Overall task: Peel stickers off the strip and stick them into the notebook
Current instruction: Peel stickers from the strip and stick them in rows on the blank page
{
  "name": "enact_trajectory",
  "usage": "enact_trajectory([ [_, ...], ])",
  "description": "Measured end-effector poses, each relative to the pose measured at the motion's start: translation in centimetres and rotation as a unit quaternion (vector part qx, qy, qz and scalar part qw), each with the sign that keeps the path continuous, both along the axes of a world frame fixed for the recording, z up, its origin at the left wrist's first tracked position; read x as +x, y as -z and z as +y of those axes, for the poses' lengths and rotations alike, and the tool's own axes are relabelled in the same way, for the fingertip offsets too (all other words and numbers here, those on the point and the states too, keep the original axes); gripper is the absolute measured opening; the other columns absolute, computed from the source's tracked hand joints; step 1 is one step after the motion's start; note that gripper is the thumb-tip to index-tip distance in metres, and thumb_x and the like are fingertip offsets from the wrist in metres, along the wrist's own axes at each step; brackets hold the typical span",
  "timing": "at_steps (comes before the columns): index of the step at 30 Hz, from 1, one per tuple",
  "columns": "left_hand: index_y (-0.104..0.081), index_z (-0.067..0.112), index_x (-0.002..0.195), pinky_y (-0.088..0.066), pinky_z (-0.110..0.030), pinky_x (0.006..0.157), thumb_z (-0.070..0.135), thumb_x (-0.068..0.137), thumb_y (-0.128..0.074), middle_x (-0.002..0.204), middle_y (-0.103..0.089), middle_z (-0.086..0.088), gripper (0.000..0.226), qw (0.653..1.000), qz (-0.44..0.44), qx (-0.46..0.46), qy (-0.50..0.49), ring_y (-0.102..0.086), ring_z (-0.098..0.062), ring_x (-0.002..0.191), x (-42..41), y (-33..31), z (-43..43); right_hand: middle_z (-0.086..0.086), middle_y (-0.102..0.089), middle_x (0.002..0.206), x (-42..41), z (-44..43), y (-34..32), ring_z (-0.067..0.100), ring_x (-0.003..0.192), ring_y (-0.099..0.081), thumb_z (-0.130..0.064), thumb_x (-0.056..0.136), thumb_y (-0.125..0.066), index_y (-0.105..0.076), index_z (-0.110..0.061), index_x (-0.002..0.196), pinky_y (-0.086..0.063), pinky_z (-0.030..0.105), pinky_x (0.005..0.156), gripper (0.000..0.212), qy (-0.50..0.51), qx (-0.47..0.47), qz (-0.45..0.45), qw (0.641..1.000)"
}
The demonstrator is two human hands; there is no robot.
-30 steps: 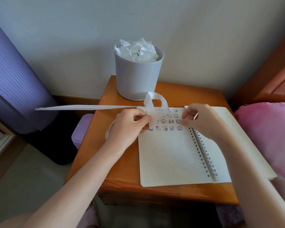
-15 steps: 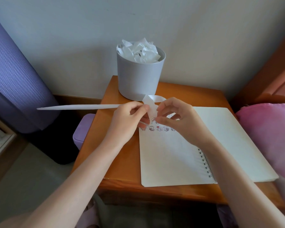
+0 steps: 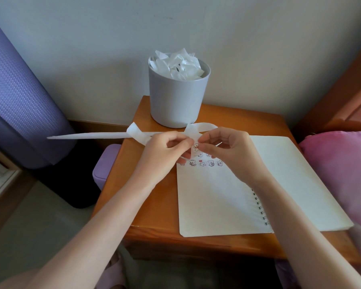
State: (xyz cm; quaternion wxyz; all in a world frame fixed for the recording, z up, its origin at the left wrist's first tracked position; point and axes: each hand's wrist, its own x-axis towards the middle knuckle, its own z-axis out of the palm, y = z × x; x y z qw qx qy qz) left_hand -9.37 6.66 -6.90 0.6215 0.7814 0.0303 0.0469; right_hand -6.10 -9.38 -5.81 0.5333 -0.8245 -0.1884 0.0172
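Observation:
An open spiral notebook lies on the wooden bedside table; small bear stickers line the top of its left page. My left hand grips a long white sticker strip that juts out to the left and loops behind both hands. My right hand pinches at a bear sticker on the strip, held just above the page's top edge. Fingertips of both hands meet there.
A grey bin stuffed with crumpled white backing paper stands at the table's back. A purple rolled mat leans at the left, a purple stool beside the table, a pink pillow at the right.
My right hand left the notebook's spine and came left to the strip in my left hand, where it now pinches a sticker. The strip's loop has shifted.

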Motion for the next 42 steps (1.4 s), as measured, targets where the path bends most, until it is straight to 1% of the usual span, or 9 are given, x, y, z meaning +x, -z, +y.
enact_trajectory([
  [8,-0.068,0.018,0.092,-0.056,-0.015,0.06,0.02,0.09,-0.059,0.08,-0.07,0.002,0.009,1.0,-0.005,-0.006,0.003,-0.068,-0.007,0.074,-0.1,-0.1,-0.1,-0.008,-0.067,0.073,0.0,-0.1,0.0,-0.002,0.06,-0.059,-0.008,0.079,-0.073,-0.071,-0.012,0.087,-0.048,0.013,0.06,0.009,-0.004,0.005,0.0,1.0],
  [16,-0.071,0.017,0.092,-0.057,-0.018,0.061,0.019,0.089,-0.06,0.08,-0.071,0.0,0.011,1.0,-0.002,-0.007,-0.001,-0.069,-0.009,0.074,-0.1,-0.1,-0.1,-0.006,-0.068,0.073,0.0,-0.2,0.0,0.0,0.061,-0.059,-0.007,0.079,-0.073,-0.07,-0.012,0.084,-0.049,0.019,0.06,0.008,-0.01,0.0,-0.002,1.0],
  [23,-0.07,0.018,0.089,-0.056,-0.017,0.06,0.019,0.089,-0.061,0.078,-0.07,0.002,0.009,1.0,0.009,-0.003,-0.007,-0.069,-0.007,0.072,-0.1,0.0,0.0,-0.011,-0.066,0.08,-0.2,0.0,0.1,0.002,0.069,-0.058,-0.012,0.081,-0.072,-0.068,-0.025,0.077,-0.047,0.017,0.058,0.014,-0.007,-0.045,-0.029,0.999],
  [26,-0.07,0.017,0.092,-0.056,-0.017,0.059,0.019,0.089,-0.062,0.08,-0.07,0.002,0.009,1.0,0.015,-0.009,-0.014,-0.069,-0.007,0.072,0.0,0.0,0.1,-0.016,-0.059,0.09,-0.1,0.1,0.2,0.006,0.082,-0.053,-0.022,0.08,-0.074,-0.066,-0.032,0.077,-0.042,0.014,0.064,0.013,0.008,-0.088,-0.056,0.994],
  [29,-0.068,0.017,0.093,-0.054,-0.014,0.056,0.019,0.088,-0.062,0.079,-0.069,0.004,0.009,0.999,0.016,-0.011,-0.028,-0.068,-0.003,0.069,0.1,0.1,0.3,-0.016,-0.055,0.093,-0.4,0.2,-0.1,0.005,0.086,-0.049,-0.025,0.081,-0.072,-0.064,-0.035,0.077,-0.037,0.012,0.067,0.014,0.005,-0.095,-0.07,0.993],
  [33,-0.068,0.017,0.092,-0.05,-0.008,0.054,0.021,0.089,-0.061,0.078,-0.069,0.004,0.009,0.999,-0.003,0.013,-0.048,-0.066,0.001,0.07,0.2,0.1,0.5,-0.013,-0.065,0.081,-0.8,0.4,-0.7,0.002,0.07,-0.054,-0.017,0.083,-0.07,-0.066,-0.028,0.076,-0.041,0.013,0.061,0.013,-0.02,-0.066,-0.031,0.997],
  [37,-0.069,0.018,0.095,-0.048,-0.005,0.054,0.022,0.089,-0.059,0.081,-0.068,0.005,0.012,0.997,-0.017,0.046,-0.062,-0.065,0.004,0.071,0.2,0.0,0.8,-0.007,-0.069,0.073,-0.9,0.6,-0.5,-0.002,0.06,-0.056,-0.015,0.081,-0.072,-0.07,-0.015,0.081,-0.041,0.008,0.056,0.001,-0.052,-0.061,0.043,0.996],
  [39,-0.069,0.018,0.095,-0.048,-0.005,0.055,0.022,0.089,-0.059,0.081,-0.068,0.005,0.012,0.996,-0.02,0.055,-0.064,-0.065,0.006,0.07,0.2,-0.1,0.8,-0.004,-0.068,0.07,-1.0,0.8,-0.3,-0.003,0.058,-0.055,-0.013,0.081,-0.071,-0.071,-0.008,0.084,-0.04,0.007,0.053,0.006,-0.057,-0.061,0.075,0.994],
  [42,-0.068,0.019,0.091,-0.048,-0.005,0.053,0.021,0.089,-0.059,0.077,-0.066,0.01,0.009,0.996,-0.021,0.055,-0.064,-0.062,0.011,0.068,0.1,-0.1,0.8,0.006,-0.072,0.079,-1.0,1.0,0.4,0.005,0.066,-0.059,-0.012,0.08,-0.072,-0.072,-0.007,0.084,-0.049,0.018,0.064,0.007,-0.056,-0.065,0.112,0.99],
])
